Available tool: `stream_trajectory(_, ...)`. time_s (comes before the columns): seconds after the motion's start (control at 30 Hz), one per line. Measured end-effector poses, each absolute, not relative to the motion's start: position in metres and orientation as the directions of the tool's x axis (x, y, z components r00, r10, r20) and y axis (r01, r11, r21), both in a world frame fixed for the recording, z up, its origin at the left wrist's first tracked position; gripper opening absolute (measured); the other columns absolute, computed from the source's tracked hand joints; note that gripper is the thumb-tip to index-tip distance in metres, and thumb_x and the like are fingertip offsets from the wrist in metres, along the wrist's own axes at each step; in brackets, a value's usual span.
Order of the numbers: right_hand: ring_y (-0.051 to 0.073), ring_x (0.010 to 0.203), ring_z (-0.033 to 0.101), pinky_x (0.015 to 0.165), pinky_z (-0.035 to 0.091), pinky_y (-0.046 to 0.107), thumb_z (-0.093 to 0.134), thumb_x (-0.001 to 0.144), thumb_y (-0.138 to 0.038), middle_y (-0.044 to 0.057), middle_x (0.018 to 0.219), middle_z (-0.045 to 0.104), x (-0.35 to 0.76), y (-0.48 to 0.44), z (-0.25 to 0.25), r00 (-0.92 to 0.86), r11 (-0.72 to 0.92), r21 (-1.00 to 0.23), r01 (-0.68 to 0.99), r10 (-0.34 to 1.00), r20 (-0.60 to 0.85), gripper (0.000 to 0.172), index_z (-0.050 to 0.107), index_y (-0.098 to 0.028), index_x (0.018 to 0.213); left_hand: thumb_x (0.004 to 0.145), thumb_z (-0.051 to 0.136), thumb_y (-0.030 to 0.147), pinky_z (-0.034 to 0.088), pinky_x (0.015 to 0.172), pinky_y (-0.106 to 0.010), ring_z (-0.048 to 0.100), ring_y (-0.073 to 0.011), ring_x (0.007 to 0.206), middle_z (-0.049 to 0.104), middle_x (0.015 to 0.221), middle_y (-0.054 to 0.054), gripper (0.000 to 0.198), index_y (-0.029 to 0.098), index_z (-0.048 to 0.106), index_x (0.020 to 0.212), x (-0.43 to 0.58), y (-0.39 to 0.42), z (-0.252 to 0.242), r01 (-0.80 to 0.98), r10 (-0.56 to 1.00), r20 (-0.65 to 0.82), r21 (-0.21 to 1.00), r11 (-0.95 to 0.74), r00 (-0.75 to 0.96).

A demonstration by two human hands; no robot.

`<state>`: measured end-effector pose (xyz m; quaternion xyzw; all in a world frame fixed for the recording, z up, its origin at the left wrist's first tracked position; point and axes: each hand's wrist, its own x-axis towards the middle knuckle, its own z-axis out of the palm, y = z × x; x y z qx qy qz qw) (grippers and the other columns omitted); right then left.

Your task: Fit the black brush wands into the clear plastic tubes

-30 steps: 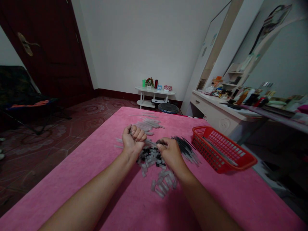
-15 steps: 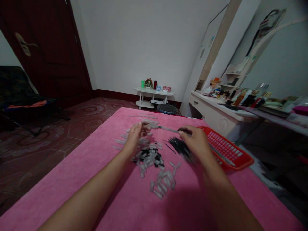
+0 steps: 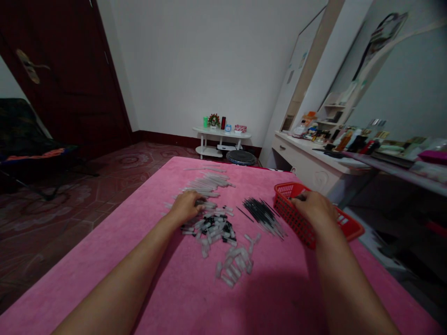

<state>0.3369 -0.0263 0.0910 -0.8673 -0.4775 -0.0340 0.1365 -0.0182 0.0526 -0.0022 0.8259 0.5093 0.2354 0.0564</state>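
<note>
My left hand (image 3: 186, 205) rests at the near end of a spread of clear pen barrels (image 3: 209, 181), its fingers curled down among them. Whether a barrel is pinched there is hidden. Just below lies a heap of clear and black small pen parts (image 3: 218, 227). Over the red plastic basket (image 3: 291, 218) hangs my right hand (image 3: 314, 209), fingers bent together; what they hold, if anything, is not visible. Between the hands, thin black pen refills (image 3: 261, 214) lie in a bundle. Closer to me is a small pile of clear caps (image 3: 237, 263).
A pink cloth (image 3: 150, 279) covers the table. Beyond it stand a low white shelf (image 3: 223, 132) and a dark round stool (image 3: 240, 157). To the right is a dressing table (image 3: 307, 158) crowded with bottles. A folding chair (image 3: 31, 139) stands at the left near the door.
My right hand has moved right, from above the refills to over the basket; the slim grey piece seen in it no longer shows. My left hand has come down and closer, onto the barrels.
</note>
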Motion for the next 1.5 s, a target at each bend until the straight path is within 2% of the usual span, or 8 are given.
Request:
stream_trajectory(0.17, 0.027, 0.088, 0.064, 0.067, 0.043, 0.032, 0.054, 0.078, -0.039, 0.010, 0.092, 0.071, 0.310, -0.017, 0.083, 0.330, -0.267, -0.218, 0.939, 0.876, 0.352, 0.029, 0.072, -0.023, 0.094, 0.075, 0.063, 0.022, 0.044, 0.079, -0.029, 0.061, -0.0216, 0.089, 0.068, 0.092, -0.008, 0.019, 0.021, 0.071, 0.092, -0.015, 0.053, -0.006, 0.747, 0.824, 0.353, 0.362, -0.557, 0.443)
stream_trajectory(0.23, 0.021, 0.087, 0.064, 0.068, 0.043, 0.027, 0.055, 0.078, -0.031, 0.007, 0.092, 0.071, 0.294, -0.014, 0.077, 0.202, -0.121, -0.252, 0.960, 0.924, 0.326, 0.024, 0.072, -0.022, 0.093, 0.076, 0.060, 0.018, 0.044, 0.078, -0.029, 0.060, -0.0207, 0.087, 0.067, 0.090, -0.008, 0.019, 0.019, 0.070, 0.092, -0.014, 0.053, -0.007, 0.742, 0.811, 0.367, 0.347, -0.573, 0.455)
stream_trajectory(0.3, 0.019, 0.084, 0.064, 0.067, 0.042, 0.024, 0.059, 0.076, -0.028, 0.006, 0.089, 0.071, 0.279, -0.013, 0.068, 0.098, -0.046, -0.256, 0.966, 0.976, 0.195, 0.019, 0.072, -0.021, 0.088, 0.077, 0.058, 0.016, 0.044, 0.078, -0.029, 0.060, -0.0204, 0.087, 0.067, 0.089, -0.009, 0.019, 0.017, 0.069, 0.091, -0.012, 0.052, -0.008, 0.745, 0.802, 0.383, 0.326, -0.581, 0.458)
stream_trajectory(0.43, 0.022, 0.088, 0.064, 0.066, 0.041, 0.027, 0.067, 0.069, -0.031, 0.007, 0.092, 0.071, 0.255, -0.013, 0.045, 0.068, -0.067, -0.130, 0.989, 0.998, 0.004, 0.020, 0.071, -0.021, 0.086, 0.078, 0.055, 0.013, 0.044, 0.077, -0.028, 0.059, -0.0193, 0.086, 0.066, 0.088, -0.008, 0.016, 0.016, 0.067, 0.087, -0.009, 0.049, -0.010, 0.732, 0.783, 0.416, 0.320, -0.602, 0.462)
stream_trajectory(0.6, 0.024, 0.095, 0.063, 0.072, 0.041, 0.029, 0.061, 0.073, -0.022, 0.010, 0.099, 0.069, 0.244, -0.014, 0.032, 0.115, -0.116, -0.019, 0.993, 0.993, -0.030, 0.017, 0.069, -0.019, 0.088, 0.077, 0.055, 0.010, 0.044, 0.077, -0.028, 0.060, -0.0190, 0.085, 0.067, 0.088, -0.007, 0.016, 0.017, 0.066, 0.087, -0.004, 0.046, -0.008, 0.690, 0.765, 0.465, 0.367, -0.624, 0.445)
stream_trajectory(0.87, 0.020, 0.093, 0.063, 0.069, 0.038, 0.026, 0.054, 0.079, -0.024, 0.004, 0.096, 0.071, 0.232, -0.024, 0.056, -0.086, 0.100, -0.165, 0.981, 0.992, 0.087, 0.020, 0.068, -0.024, 0.093, 0.077, 0.050, 0.010, 0.045, 0.077, -0.029, 0.062, -0.0200, 0.086, 0.069, 0.090, -0.006, 0.021, 0.017, 0.066, 0.088, -0.001, 0.046, -0.005, 0.611, 0.780, 0.492, 0.497, -0.616, 0.386)
stream_trajectory(1.03, 0.020, 0.090, 0.063, 0.068, 0.038, 0.025, 0.056, 0.077, -0.021, 0.003, 0.092, 0.072, 0.227, -0.026, 0.057, -0.106, 0.126, -0.195, 0.973, 0.988, 0.111, 0.018, 0.070, -0.025, 0.088, 0.078, 0.050, 0.011, 0.045, 0.078, -0.030, 0.062, -0.0202, 0.086, 0.069, 0.090, -0.006, 0.021, 0.017, 0.066, 0.090, 0.002, 0.043, -0.002, 0.600, 0.782, 0.490, 0.511, -0.616, 0.385)
stream_trajectory(1.5, 0.021, 0.090, 0.064, 0.071, 0.039, 0.026, 0.056, 0.077, -0.019, 0.005, 0.091, 0.072, 0.222, -0.029, 0.062, -0.113, 0.140, -0.181, 0.973, 0.982, 0.150, 0.021, 0.072, -0.024, 0.089, 0.078, 0.052, 0.011, 0.044, 0.079, -0.030, 0.061, -0.0203, 0.087, 0.068, 0.090, -0.007, 0.021, 0.018, 0.067, 0.091, 0.012, 0.032, 0.007, 0.596, 0.710, 0.470, 0.393, -0.700, 0.524)
